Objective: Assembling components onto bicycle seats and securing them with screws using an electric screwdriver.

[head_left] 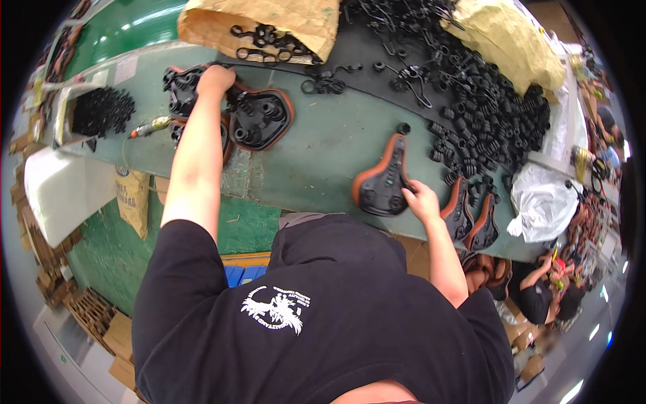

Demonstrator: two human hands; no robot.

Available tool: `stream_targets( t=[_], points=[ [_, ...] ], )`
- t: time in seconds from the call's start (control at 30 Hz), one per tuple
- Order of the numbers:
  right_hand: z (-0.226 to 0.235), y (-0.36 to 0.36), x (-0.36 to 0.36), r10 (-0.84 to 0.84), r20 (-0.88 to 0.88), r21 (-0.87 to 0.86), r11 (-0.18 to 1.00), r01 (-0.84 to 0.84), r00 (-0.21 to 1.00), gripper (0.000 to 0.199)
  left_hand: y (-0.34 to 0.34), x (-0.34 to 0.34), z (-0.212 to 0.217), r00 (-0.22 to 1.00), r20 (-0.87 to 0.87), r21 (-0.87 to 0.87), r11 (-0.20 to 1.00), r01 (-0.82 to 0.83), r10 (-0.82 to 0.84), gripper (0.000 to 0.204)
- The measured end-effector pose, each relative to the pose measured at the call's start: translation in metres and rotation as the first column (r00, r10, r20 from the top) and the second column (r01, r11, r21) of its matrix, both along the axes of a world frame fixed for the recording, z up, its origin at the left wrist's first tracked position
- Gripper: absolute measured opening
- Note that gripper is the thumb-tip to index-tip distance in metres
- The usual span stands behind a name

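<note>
Seen from above, a person in a black T-shirt (289, 330) works with both arms stretched over a green tabletop (316, 155). The right hand (422, 200) has its fingers closed on the edge of an upturned brown-and-black bicycle saddle (381, 187), near its wide rear, close to the tabletop's front edge. If that hold loosened or pulled toward the body, the saddle could slip off the front.

A dark coil spring (403, 128) sits at the saddle's nose; a turn of the saddle could set it rolling. Beyond lies a loose heap of black springs (488, 101), which a careless sweep could scatter.

Two more saddles (469, 219) stand beside the right forearm near the edge, where the forearm might nudge them over.

At the upper left, the left hand (217, 77) reaches onto a crowded cluster of upturned saddles (261, 124). Its fingertips are hidden, so whether it grips anything cannot be told; lifting one could drag its neighbours along. A power driver (151, 126) lies near that forearm and could be knocked.
</note>
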State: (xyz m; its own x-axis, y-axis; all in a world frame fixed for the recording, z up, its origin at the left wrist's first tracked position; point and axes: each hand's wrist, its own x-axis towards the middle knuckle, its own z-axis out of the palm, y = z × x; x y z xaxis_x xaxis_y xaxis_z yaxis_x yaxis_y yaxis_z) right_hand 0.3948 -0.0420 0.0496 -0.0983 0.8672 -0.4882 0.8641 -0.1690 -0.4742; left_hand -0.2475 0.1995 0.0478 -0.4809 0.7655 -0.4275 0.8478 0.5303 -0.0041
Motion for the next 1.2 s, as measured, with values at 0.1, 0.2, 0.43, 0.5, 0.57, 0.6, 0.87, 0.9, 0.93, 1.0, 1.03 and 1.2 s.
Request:
stream_targets(
  t=[0.1, 0.2, 0.43, 0.5, 0.57, 0.6, 0.87, 0.9, 0.93, 1.0, 1.03, 1.2],
  points=[
    [0.003, -0.002, -0.054, 0.027, -0.106, 0.033, 0.999, -0.023, 0.994, 0.042, 0.025, 0.000, -0.026, 0.997, -0.013, -0.030, 0.997, 0.073, -0.074, 0.049],
    [0.018, 0.015, -0.081, 0.054, -0.047, -0.005, 0.999, -0.054, 0.997, 0.039, 0.027, -0.002, -0.041, 0.993, -0.054, -0.003, 0.994, 0.107, -0.107, 0.044],
    [-0.002, 0.073, -0.038, -0.209, 0.039, 0.240, 0.951, 0.194, 0.977, 0.057, -0.001, 0.071, 0.003, 0.994, 0.070, 0.405, 0.908, -0.108, 0.087, 0.045],
    [0.010, 0.100, -0.047, -0.222, -0.006, 0.144, 0.965, 0.220, 0.975, 0.064, -0.020, 0.117, 0.015, 0.995, 0.086, 0.430, 0.903, 0.001, -0.042, 0.039],
    [-0.013, 0.113, -0.047, -0.141, -0.009, 0.224, 0.965, 0.140, 0.990, 0.065, -0.022, 0.135, -0.009, 0.907, 0.214, 0.656, 0.741, 0.143, -0.364, 0.024],
    [-0.019, 0.120, -0.051, -0.024, 0.066, 0.295, 0.956, 0.003, 0.998, 0.067, -0.025, 0.146, -0.011, 0.847, 0.238, 0.725, 0.667, 0.170, -0.475, 0.021],
    [-0.027, 0.109, -0.035, 0.089, 0.114, 0.137, 0.985, -0.104, 0.989, 0.039, 0.079, 0.066, -0.051, 0.940, -0.085, 0.858, 0.456, 0.237, -0.330, 0.051],
    [-0.023, 0.098, -0.028, 0.061, 0.071, 0.104, 0.992, -0.068, 0.996, 0.039, 0.099, 0.048, -0.063, 0.941, -0.089, 0.830, 0.498, 0.251, -0.326, 0.053],
    [-0.019, 0.090, -0.026, 0.065, 0.064, 0.103, 0.992, -0.071, 0.996, 0.039, 0.117, 0.009, -0.069, 0.935, -0.066, 0.746, 0.605, 0.279, -0.350, 0.053],
    [-0.012, 0.071, -0.018, 0.018, 0.029, 0.067, 0.998, -0.020, 0.999, 0.039, 0.138, -0.027, -0.089, 0.929, -0.039, 0.639, 0.706, 0.306, -0.368, 0.054],
    [-0.010, 0.060, -0.010, 0.016, 0.030, 0.059, 0.998, -0.018, 0.999, 0.039, 0.143, -0.027, -0.099, 0.912, -0.075, 0.545, 0.750, 0.375, -0.402, 0.054],
    [-0.011, 0.018, 0.017, -0.188, 0.089, 0.102, 0.979, 0.179, 0.978, 0.039, 0.111, 0.130, -0.138, 0.952, 0.041, 0.911, 0.402, 0.090, -0.304, 0.056]
  ],
)
